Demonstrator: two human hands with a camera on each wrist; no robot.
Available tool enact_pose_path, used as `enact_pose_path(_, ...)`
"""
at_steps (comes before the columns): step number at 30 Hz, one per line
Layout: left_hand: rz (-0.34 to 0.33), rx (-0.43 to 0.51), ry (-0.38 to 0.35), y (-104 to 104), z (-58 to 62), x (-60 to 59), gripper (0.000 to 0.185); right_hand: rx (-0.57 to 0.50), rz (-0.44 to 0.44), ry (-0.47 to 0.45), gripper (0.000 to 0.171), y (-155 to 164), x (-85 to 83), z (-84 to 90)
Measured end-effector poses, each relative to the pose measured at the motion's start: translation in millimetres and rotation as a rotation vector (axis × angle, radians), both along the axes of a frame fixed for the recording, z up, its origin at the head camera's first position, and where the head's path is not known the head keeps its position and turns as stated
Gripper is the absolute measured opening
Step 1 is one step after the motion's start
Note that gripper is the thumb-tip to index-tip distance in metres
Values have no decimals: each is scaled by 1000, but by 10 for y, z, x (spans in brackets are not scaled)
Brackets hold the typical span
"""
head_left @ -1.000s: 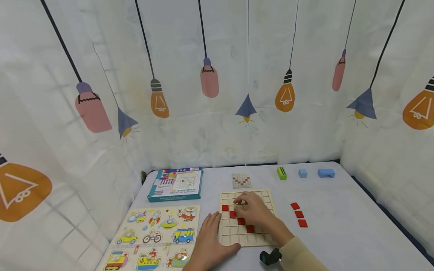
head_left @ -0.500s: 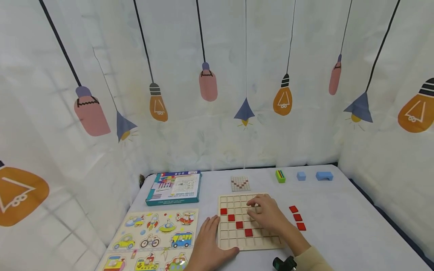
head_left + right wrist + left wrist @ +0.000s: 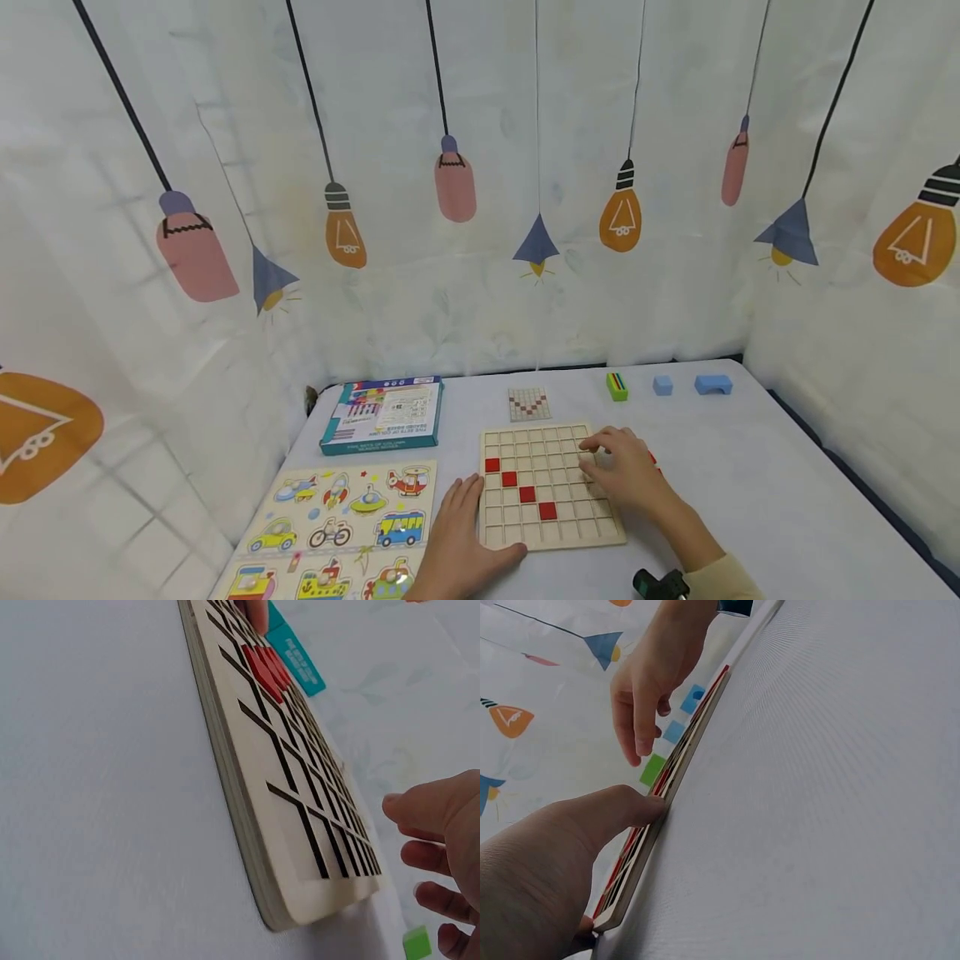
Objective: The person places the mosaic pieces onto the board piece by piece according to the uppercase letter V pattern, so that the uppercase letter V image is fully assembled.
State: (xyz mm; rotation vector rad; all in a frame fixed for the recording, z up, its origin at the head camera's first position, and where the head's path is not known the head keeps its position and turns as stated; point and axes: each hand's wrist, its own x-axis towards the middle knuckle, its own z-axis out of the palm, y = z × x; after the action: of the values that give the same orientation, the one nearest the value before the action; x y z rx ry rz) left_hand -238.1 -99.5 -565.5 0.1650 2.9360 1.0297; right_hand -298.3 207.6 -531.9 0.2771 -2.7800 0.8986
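A pale wooden grid board [image 3: 555, 454] lies on the white table, with several red square tiles [image 3: 527, 495] set in a diagonal from its left side toward the front. My left hand [image 3: 465, 533] braces the near left corner, fingers along the left side and thumb on the front edge, as the left wrist view also shows. My right hand [image 3: 630, 471] hovers over the board's right side, thumb and fingers apart and nothing between them. Behind that hand a bit of red [image 3: 652, 457] peeks out from the loose tiles, mostly hidden. A small pattern card [image 3: 528, 404] lies beyond the board.
To the left lies a vehicle picture puzzle [image 3: 337, 533], with a flat teal box [image 3: 382, 417] behind it. Along the back right stand a green block [image 3: 617, 387], a small blue cube [image 3: 662, 385] and a blue arch block [image 3: 712, 384].
My right hand has moved right, from above the red tiles to the board's right side, and now covers most of the loose tiles. The left hand has stayed at the corner.
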Motion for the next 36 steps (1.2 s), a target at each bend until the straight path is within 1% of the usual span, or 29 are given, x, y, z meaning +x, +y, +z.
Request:
enact_pose_path(5,-4,1,11,-7,23,10,135,2,-38,-11,23,168,37,32)
enact_pose_path(9,-12,6,11,-11,22,12,135,-2,-62,-13,24,305,49,1)
enact_pose_path(14,-16,5,17,-11,3,16,135,-15,-71,-7,25,458,58,-39)
enact_pose_path(22,-15,4,21,-6,7,30,134,-10,-98,-5,29,590,76,-53)
enact_pose_path(28,-13,3,25,-6,15,34,133,-11,-127,-40,31,695,80,-70)
enact_pose_path(36,1,3,0,7,22,27,134,-30,-137,-86,32,830,75,-112)
